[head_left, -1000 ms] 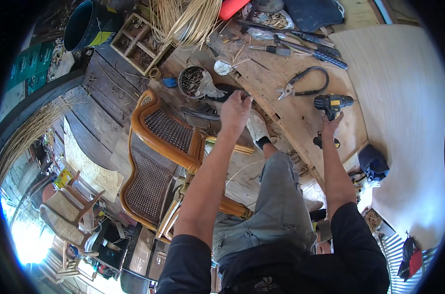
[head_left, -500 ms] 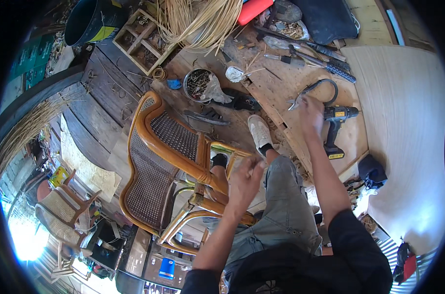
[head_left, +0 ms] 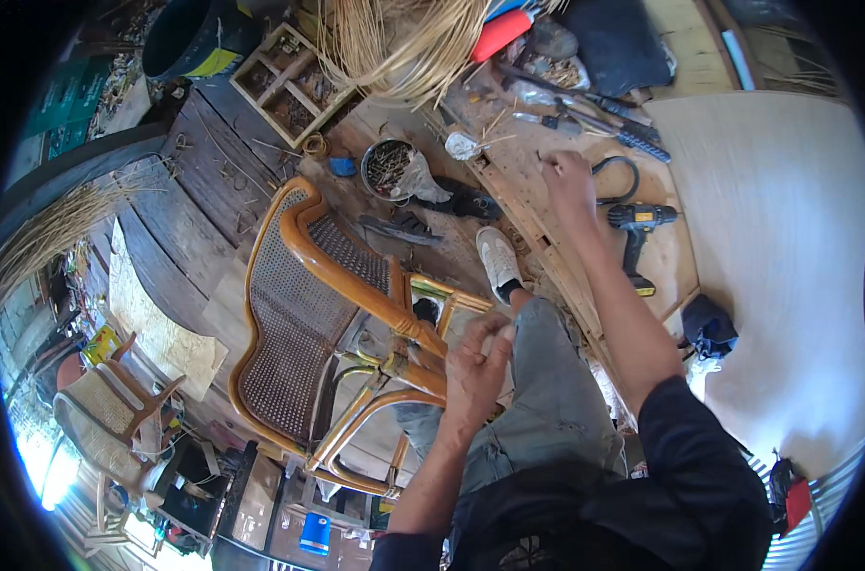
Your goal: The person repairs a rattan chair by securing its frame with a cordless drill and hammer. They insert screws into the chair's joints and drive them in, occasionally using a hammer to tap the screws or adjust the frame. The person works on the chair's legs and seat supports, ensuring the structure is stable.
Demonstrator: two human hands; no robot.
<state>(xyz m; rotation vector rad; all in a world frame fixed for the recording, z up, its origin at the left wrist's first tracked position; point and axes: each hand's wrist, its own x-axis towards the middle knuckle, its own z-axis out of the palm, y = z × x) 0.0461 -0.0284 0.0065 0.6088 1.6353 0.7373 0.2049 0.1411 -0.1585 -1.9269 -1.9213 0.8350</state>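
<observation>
My left hand is in front of the rattan chair's curved arm, above my thigh. Its fingers are curled, thumb near the index finger; whatever they may hold is too small to make out. My right hand reaches over the wooden work board, fingers pinched together near a small dark tip I cannot name. Beside it lies a tool with a dark looped handle, partly hidden by the hand. A cordless drill rests to the right. The chair has woven cane panels and a glossy brown frame.
Ahead are a bowl of small pieces, a divided wooden box, a bundle of cane strands and a red bottle. Hand tools lie at the board's far end. A pale sheet stands right; another chair sits left.
My right hand has moved left and farther away, off the looped-handle tool's near end. My left hand has shifted slightly down. The view has tilted a little.
</observation>
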